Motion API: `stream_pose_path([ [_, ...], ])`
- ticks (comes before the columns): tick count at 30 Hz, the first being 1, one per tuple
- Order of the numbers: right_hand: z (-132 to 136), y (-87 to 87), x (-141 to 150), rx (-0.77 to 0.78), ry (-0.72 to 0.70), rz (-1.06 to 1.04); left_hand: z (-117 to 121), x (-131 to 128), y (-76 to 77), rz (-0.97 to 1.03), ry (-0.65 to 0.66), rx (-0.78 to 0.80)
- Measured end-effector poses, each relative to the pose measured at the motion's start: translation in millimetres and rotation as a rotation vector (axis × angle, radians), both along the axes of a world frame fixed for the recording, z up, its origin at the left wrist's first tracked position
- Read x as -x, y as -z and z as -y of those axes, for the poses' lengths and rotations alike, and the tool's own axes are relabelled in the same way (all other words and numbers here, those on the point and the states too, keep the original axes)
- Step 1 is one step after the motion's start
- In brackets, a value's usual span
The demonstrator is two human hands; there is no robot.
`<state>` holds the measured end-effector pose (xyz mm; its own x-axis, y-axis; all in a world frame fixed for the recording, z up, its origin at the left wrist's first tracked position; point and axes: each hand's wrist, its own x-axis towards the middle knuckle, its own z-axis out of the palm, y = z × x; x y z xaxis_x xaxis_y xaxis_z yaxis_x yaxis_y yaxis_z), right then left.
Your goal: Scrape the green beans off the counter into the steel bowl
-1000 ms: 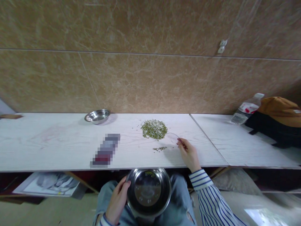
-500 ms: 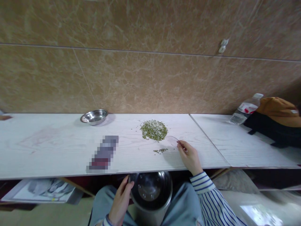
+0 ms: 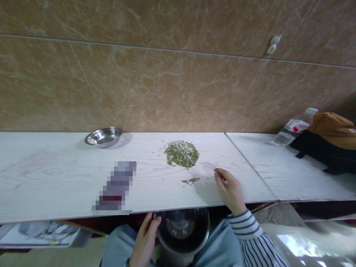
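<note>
Green beans (image 3: 181, 154) are lying in 1 rough heap on a white board (image 3: 55, 178), while 1 thin strand of beans (image 3: 190, 181) is sitting apart, nearer the board's front edge. A clear plastic piece (image 3: 208, 168) is hovering low, just beside the heap's lower right side. The right hand (image 3: 229, 191) is pinching it between thumb and forefinger, with the other fingers loosely curled; a striped sleeve (image 3: 250, 237) is showing at the wrist. Keeping the piece's edge flat to the board would likely stop beans slipping beneath it. The left hand (image 3: 144, 241) is closing on the rim of a steel bowl (image 3: 182, 231) below the board's edge, in front of the person's jeans (image 3: 119, 248). The hands are well apart. Farther out, a small bowl (image 3: 103, 137) is sitting by a tiled wall (image 3: 178, 85), and a bottle (image 3: 294, 128) is leaning beside a bag (image 3: 328, 141).
</note>
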<state>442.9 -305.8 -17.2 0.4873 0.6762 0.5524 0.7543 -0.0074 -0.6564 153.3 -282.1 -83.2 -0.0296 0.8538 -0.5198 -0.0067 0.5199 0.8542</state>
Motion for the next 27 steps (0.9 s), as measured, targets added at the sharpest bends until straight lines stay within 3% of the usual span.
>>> stream_pose_path([
  [10,15,-22.0,-13,0.177,-0.022,0.168,3,1,7.5,0.019,0.047,0.062],
  [21,18,-14.5,-3,0.207,-0.061,0.184,14,8,0.1,0.019,0.034,-0.006],
  [27,12,-12.1,13,0.233,-0.108,0.19,23,17,-0.5,0.065,0.061,0.044],
])
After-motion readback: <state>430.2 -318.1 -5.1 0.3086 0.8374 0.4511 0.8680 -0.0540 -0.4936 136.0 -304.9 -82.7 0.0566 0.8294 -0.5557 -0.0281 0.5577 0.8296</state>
